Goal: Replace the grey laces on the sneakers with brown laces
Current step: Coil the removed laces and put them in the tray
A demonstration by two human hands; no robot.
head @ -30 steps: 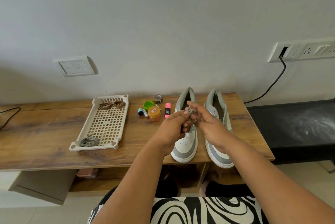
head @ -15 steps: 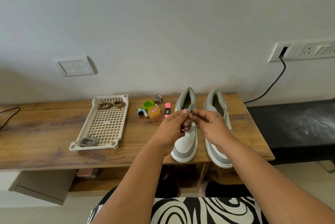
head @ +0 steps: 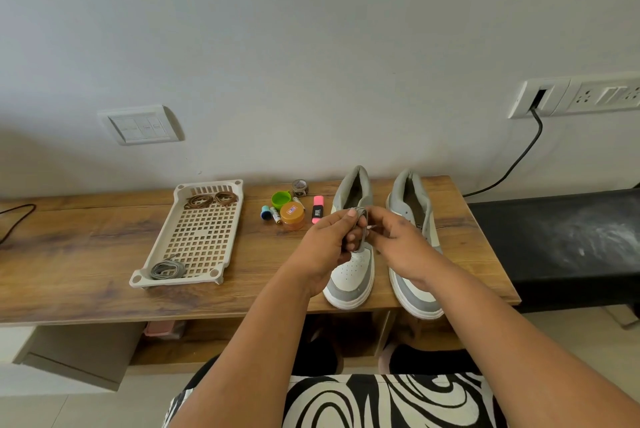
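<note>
Holding a coiled grey lace (head: 360, 223) above the left sneaker (head: 353, 265), the left hand (head: 329, 240) has it wound around its fingers, while the right hand (head: 398, 244) pinches the lace's end. Both sneakers stand on the bench (head: 86, 254), the right sneaker (head: 415, 206) beside its mate. Brown laces (head: 211, 199) lie at the tray's (head: 162, 244) far end, another grey lace (head: 168, 269) at its near end.

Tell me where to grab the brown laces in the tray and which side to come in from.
Take the brown laces from straight above, pinching across the middle of one coil. They lie flat as two loose loops at the far end of the tray, close to its raised far rim, so a side approach would likely hit the wall.
</note>
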